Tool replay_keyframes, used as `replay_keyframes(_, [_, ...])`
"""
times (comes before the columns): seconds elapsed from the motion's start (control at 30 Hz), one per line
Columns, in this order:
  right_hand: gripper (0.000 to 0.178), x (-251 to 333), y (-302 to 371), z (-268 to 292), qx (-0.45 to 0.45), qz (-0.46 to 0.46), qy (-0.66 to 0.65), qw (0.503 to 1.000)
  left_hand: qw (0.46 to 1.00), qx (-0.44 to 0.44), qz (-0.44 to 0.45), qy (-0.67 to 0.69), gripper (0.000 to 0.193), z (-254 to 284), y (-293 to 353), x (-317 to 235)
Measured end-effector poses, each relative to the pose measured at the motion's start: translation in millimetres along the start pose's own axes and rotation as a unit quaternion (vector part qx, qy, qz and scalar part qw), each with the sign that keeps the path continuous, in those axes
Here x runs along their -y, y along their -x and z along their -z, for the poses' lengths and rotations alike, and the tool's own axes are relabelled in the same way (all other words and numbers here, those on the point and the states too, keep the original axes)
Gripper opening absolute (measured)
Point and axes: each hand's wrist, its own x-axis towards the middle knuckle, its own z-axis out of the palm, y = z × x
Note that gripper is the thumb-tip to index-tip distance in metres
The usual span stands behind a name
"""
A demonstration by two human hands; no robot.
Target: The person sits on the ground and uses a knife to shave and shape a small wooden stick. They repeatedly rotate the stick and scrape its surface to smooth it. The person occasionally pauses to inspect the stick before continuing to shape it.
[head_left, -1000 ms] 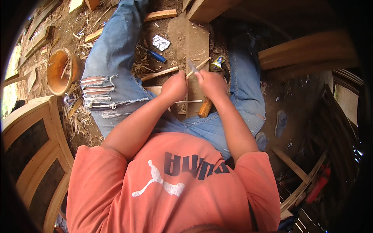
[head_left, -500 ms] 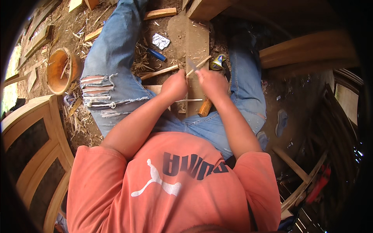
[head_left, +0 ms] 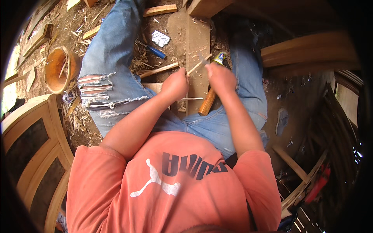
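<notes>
My left hand (head_left: 175,84) is closed around the lower end of a thin, pale wooden stick (head_left: 197,66), which slants up to the right over a plank. My right hand (head_left: 222,79) is closed on a knife, its handle hidden in the fist. The knife's blurred blade (head_left: 202,58) lies across the stick near its far end. Just below my right hand, a tool with an orange-brown wooden handle (head_left: 207,103) rests against my thigh, its head hidden. Another pale thin stick (head_left: 192,98) lies on the wood below my hands.
Between my legs lies a plank (head_left: 198,39). Left of it are a blue-handled tool (head_left: 156,52), a crumpled silver-white wrapper (head_left: 160,39) and a wood strip (head_left: 159,70). A yellow-and-blue item (head_left: 220,58) sits by my right leg. An orange-brown bucket (head_left: 61,70) and a wooden frame (head_left: 54,128) stand left.
My right hand and the knife have moved right and slightly up, toward the far end of the stick. My left hand stays nearly in place on the stick.
</notes>
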Motion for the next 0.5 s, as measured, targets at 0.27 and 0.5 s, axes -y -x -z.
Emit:
replay_keyframes(0.27, [0.04,15,1,7,0.012,0.001,-0.018,1.0,1.0,-0.01,-0.003,0.003,0.026,0,0,1])
replay_keyframes(0.5, [0.036,-22,-23,12,0.032,-0.051,-0.012,0.998,1.0,0.017,0.013,-0.001,0.025,-1,8,-3])
